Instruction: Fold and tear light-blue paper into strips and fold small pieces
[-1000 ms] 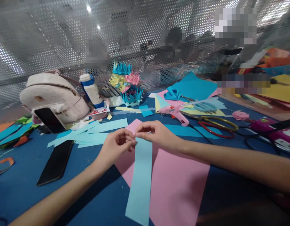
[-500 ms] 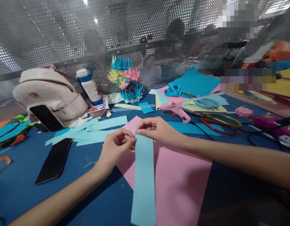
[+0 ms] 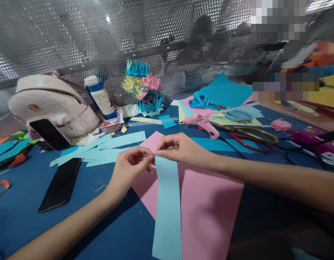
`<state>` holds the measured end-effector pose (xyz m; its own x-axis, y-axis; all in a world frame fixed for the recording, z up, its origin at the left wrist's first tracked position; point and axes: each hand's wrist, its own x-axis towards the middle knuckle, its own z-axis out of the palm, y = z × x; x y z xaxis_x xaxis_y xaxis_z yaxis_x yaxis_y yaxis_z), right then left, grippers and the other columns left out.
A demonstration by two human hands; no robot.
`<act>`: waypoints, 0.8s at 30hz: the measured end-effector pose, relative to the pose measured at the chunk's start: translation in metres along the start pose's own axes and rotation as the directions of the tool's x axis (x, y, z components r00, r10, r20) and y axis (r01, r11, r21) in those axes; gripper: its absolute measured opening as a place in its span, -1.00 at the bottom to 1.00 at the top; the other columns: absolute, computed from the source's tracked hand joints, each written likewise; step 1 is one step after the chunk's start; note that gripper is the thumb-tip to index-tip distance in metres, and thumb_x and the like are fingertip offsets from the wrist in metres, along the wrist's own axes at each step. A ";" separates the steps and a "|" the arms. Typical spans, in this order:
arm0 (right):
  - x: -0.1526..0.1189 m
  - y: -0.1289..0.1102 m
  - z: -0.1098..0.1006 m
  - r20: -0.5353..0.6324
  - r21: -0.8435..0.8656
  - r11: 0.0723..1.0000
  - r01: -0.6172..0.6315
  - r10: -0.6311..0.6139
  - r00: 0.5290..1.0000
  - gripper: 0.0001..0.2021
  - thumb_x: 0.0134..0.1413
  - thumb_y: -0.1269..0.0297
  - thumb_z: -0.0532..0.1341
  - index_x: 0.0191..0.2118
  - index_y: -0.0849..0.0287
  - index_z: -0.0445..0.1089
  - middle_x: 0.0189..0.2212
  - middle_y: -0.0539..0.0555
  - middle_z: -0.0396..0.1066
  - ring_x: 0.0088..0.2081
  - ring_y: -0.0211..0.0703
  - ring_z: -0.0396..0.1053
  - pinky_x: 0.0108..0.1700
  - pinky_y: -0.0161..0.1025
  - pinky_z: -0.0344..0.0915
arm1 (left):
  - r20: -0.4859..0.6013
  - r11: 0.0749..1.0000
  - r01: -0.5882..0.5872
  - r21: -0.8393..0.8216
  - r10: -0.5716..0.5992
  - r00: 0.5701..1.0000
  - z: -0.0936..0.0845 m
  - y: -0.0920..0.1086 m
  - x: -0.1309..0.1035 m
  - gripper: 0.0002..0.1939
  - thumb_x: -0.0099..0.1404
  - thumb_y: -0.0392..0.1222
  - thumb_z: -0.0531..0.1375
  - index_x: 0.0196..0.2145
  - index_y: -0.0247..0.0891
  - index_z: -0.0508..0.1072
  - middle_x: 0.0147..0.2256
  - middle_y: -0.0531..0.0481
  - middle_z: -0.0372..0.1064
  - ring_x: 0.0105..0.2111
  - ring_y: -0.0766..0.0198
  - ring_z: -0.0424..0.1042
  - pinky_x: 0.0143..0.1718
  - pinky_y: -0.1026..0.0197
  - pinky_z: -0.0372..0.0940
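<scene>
A long light-blue paper strip (image 3: 168, 209) hangs toward me from my fingers, its far end raised above a pink paper sheet (image 3: 207, 213). My right hand (image 3: 180, 148) pinches the strip's far end between thumb and fingers. At the left corner of that same end, my left hand (image 3: 133, 164) has its thumb and forefinger pressed together on the paper's edge. The fingertips of both hands almost meet there. Just left of my left hand lie several more light-blue strips (image 3: 123, 140).
A pink glue gun (image 3: 202, 122) and scissors (image 3: 251, 135) lie beyond my right hand. Further back stand folded-paper flowers (image 3: 150, 103), a bottle (image 3: 100, 97) and a backpack (image 3: 53, 104) with a phone (image 3: 49, 133) against it. Another phone (image 3: 60, 186) lies flat at left.
My hands keep their pinch at the strip's far end, with the left hand slightly shifted. The strip's near part has swung a little to the right. The whole view has shifted slightly.
</scene>
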<state>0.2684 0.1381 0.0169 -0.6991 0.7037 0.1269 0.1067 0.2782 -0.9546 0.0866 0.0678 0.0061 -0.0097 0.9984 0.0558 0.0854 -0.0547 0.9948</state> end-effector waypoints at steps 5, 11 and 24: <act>0.000 0.000 0.002 -0.014 -0.008 1.000 0.017 -0.017 1.000 -0.90 0.03 0.31 0.28 -0.41 0.23 0.46 -0.51 -0.01 0.42 -0.50 -0.34 0.30 -0.48 -0.38 0.19 | -0.004 1.000 0.026 -0.012 -0.026 1.000 0.000 -0.001 0.000 -0.90 0.13 -0.19 0.33 -0.44 -0.28 0.53 -0.50 0.03 0.46 -0.59 0.36 0.41 -0.50 0.32 0.33; -0.002 0.001 0.001 -0.009 -0.016 0.999 0.037 -0.037 0.999 -0.90 0.04 0.30 0.27 -0.40 0.23 0.46 -0.49 0.00 0.43 -0.46 -0.31 0.32 -0.45 -0.37 0.20 | 0.003 0.999 0.043 -0.022 -0.042 0.999 0.001 -0.002 0.000 -0.89 0.14 -0.19 0.34 -0.44 -0.27 0.52 -0.50 0.04 0.45 -0.58 0.37 0.41 -0.49 0.33 0.34; -0.003 0.000 0.000 0.045 0.071 0.996 -0.058 0.055 0.997 -0.84 0.04 0.24 0.29 -0.36 0.25 0.46 -0.45 0.01 0.41 -0.43 -0.32 0.31 -0.48 -0.41 0.18 | 0.049 1.000 0.014 -0.014 -0.013 0.999 0.001 -0.002 -0.002 -0.89 0.16 -0.20 0.32 -0.43 -0.30 0.51 -0.49 0.04 0.43 -0.55 0.36 0.42 -0.45 0.32 0.33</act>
<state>0.2705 0.1360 0.0164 -0.7230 0.6881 0.0620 0.0969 0.1899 -0.9770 0.0871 0.0663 0.0043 0.0381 0.9985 0.0386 0.0715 -0.0412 0.9966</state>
